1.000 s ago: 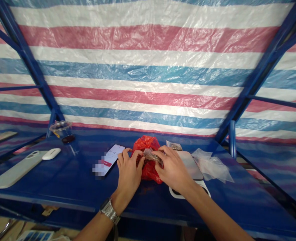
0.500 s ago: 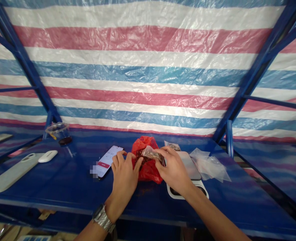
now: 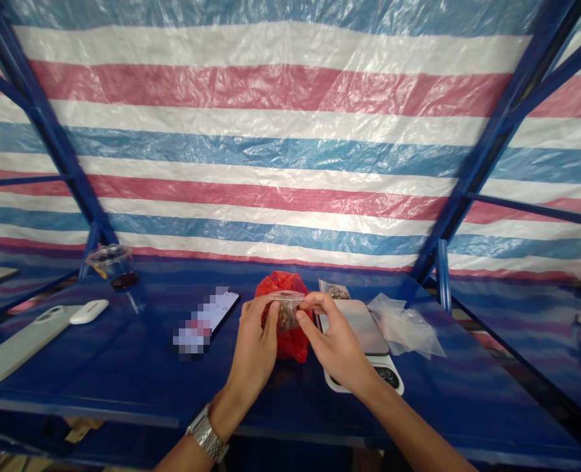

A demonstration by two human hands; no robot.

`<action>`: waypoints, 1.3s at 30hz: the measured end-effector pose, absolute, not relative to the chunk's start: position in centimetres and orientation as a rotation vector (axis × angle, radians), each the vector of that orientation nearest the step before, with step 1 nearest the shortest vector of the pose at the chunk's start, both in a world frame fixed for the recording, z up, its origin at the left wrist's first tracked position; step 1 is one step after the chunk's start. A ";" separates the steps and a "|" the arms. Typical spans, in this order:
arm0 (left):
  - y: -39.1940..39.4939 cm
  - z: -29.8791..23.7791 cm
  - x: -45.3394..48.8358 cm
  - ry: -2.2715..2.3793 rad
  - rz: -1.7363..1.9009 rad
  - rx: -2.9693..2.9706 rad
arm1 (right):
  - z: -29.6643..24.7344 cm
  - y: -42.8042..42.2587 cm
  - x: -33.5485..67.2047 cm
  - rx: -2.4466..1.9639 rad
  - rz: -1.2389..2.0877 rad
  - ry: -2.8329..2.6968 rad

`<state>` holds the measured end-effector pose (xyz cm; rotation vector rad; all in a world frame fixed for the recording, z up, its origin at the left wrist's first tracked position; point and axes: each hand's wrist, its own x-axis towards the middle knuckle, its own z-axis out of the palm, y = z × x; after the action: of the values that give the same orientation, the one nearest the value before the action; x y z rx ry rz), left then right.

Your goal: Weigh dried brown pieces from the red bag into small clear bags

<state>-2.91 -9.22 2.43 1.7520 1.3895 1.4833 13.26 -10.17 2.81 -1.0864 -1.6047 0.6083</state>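
Observation:
My left hand (image 3: 254,347) and my right hand (image 3: 334,341) both pinch the top edge of a small clear bag (image 3: 286,313) filled with brown bits. They hold it upright between them, just in front of a red plastic bag (image 3: 281,288) that stands on the blue shelf (image 3: 138,367). A silver watch (image 3: 206,435) is on my left wrist. Under my right hand lies a small scale (image 3: 364,328) with a grey plate and white base.
A phone (image 3: 204,321) lies left of the red bag. Further left are a white oval case (image 3: 88,311), a grey phone case (image 3: 18,344) and a clear cup (image 3: 111,265). Empty clear bags (image 3: 406,324) and one filled bag (image 3: 337,290) sit by the scale. A striped tarp hangs behind.
The small clear bag has been lifted from lying across the red bag to upright between both hands. My left hand shifted right to pinch its top edge.

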 end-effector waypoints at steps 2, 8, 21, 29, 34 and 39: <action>-9.4 2.6 -2.8 1.280 1.489 1.715 | 2.9 -10.0 13.4 -1.076 0.658 -1.522; -10.4 3.6 -2.5 1.204 1.461 1.694 | 4.6 -10.5 13.8 -1.080 0.637 -1.477; -11.1 3.7 -1.0 1.115 1.377 1.656 | 5.4 -11.2 14.0 -1.069 0.741 -1.460; -10.9 3.6 -0.4 1.150 1.360 1.667 | 4.7 -11.2 14.4 -1.152 0.602 -1.499; -10.8 3.3 -0.3 1.126 1.341 1.692 | 4.9 -11.3 14.2 -1.153 0.597 -1.524; -10.5 3.1 -0.2 1.061 1.333 1.696 | 5.0 -11.5 14.6 -1.123 0.610 -1.550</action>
<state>-0.24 -10.49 3.11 1.6963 1.0613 1.3334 14.56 -11.47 5.01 -1.1227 -1.5496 0.6105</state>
